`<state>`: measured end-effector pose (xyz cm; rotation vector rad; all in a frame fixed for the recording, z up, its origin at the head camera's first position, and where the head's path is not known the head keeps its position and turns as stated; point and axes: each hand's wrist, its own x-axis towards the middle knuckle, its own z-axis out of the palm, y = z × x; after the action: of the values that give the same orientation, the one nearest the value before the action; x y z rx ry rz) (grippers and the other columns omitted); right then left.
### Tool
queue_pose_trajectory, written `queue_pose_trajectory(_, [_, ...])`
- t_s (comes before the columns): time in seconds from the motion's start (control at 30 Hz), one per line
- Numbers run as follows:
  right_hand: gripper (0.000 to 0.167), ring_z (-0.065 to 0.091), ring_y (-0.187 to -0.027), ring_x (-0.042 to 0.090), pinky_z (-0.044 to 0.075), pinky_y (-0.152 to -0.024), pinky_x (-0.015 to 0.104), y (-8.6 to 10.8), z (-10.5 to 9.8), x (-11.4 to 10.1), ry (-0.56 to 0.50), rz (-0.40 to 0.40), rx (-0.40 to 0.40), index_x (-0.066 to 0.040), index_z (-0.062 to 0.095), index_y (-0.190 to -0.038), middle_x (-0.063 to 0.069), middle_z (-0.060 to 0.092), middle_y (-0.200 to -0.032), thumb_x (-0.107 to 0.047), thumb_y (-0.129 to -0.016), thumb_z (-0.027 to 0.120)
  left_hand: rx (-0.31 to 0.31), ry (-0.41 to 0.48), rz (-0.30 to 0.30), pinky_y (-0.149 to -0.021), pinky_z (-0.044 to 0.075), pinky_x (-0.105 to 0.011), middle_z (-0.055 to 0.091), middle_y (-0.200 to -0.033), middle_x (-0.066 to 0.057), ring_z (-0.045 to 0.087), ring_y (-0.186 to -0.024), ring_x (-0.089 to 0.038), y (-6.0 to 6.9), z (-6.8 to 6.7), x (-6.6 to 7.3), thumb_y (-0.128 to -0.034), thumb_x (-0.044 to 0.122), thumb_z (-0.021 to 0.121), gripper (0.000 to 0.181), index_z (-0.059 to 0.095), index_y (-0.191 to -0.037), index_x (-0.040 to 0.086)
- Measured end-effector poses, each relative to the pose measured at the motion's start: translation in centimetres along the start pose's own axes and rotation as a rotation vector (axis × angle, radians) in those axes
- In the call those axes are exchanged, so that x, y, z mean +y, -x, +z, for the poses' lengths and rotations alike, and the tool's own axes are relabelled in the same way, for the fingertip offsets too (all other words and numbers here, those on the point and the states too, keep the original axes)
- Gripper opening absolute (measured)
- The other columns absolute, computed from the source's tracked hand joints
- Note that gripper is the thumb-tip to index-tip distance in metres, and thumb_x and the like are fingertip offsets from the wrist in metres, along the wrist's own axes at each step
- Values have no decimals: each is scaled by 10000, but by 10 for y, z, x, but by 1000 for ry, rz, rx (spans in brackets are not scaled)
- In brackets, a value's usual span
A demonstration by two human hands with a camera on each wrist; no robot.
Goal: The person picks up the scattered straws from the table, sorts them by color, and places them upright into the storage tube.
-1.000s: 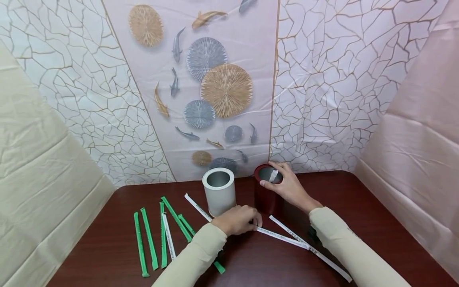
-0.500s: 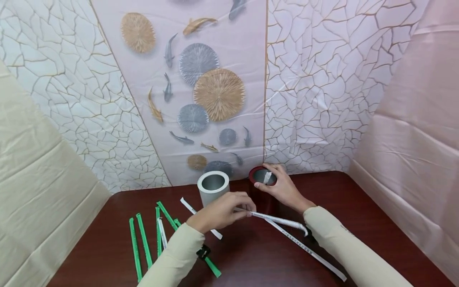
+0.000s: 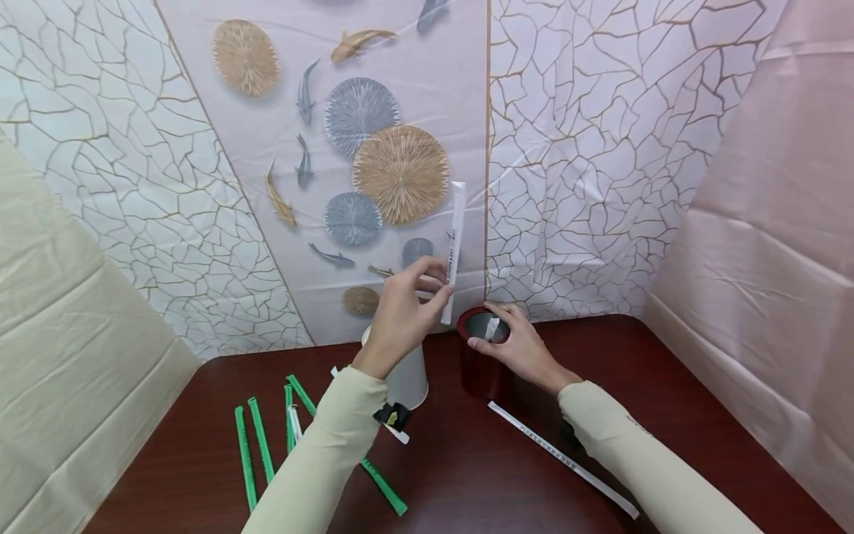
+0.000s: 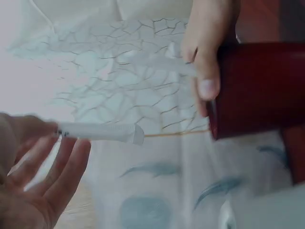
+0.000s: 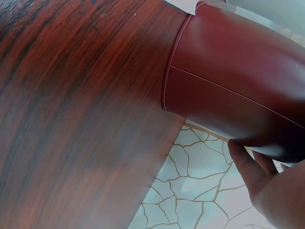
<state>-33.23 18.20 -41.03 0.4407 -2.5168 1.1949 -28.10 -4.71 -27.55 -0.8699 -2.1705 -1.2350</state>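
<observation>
My left hand [image 3: 407, 315] pinches a paper-wrapped white straw [image 3: 455, 241] between thumb and fingers. The straw stands nearly upright, its lower end just left of the dark red cylindrical holder's rim [image 3: 467, 317]; in the left wrist view the straw [image 4: 102, 132] and holder [image 4: 262, 90] are apart. My right hand [image 3: 530, 352] grips the holder at its rim, thumb in front and fingers behind. A white wrapped end [image 3: 492, 328] shows inside its mouth. In the right wrist view, fingers [image 5: 250, 167] touch the holder's leathery side [image 5: 228, 71].
A white cylindrical holder [image 3: 410, 382] stands to the left, partly behind my left hand. One white wrapped straw [image 3: 563, 460] lies at the front right. Several green wrapped straws [image 3: 260, 437] lie on the left of the dark wooden table [image 3: 460, 482]. A patterned cloth hangs behind.
My left hand has picked a white straw off the table, raised it and turned it upright beside the red holder. My right hand keeps its grip on the rim. The view has shifted slightly.
</observation>
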Motion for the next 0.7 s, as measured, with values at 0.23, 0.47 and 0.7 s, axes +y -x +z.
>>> queue_pose_trajectory(0.23, [858,549,-1256,329,489,-997,485,2,0,-1,-12,4,6,-120,508,-1573,119,495,-1461,-465,-868,853,91,115,-172,-681,629,-298,741,-1030,-153,781,-877,-351,-21,35,-24,-1030,73,685,147,701,-1160,8])
queue_pose_trajectory(0.47, [865,541,-1270,342,474,-1019,497,2,2,-3,-15,-2,14,-85,503,-1570,136,489,-1468,-444,-868,859,70,-53,-296,-822,601,-377,788,-955,-87,756,-880,-226,-8,64,-54,-1000,127,702,109,741,-1034,31])
queue_pose_trajectory(0.7, [866,577,-1201,333,502,-961,473,1,1,-2,-15,2,21,-92,512,-1566,128,503,-1457,-437,-857,868,4,-127,-466,-867,593,-425,797,-994,-60,758,-944,-222,10,77,-63,-982,219,728,143,759,-1004,80])
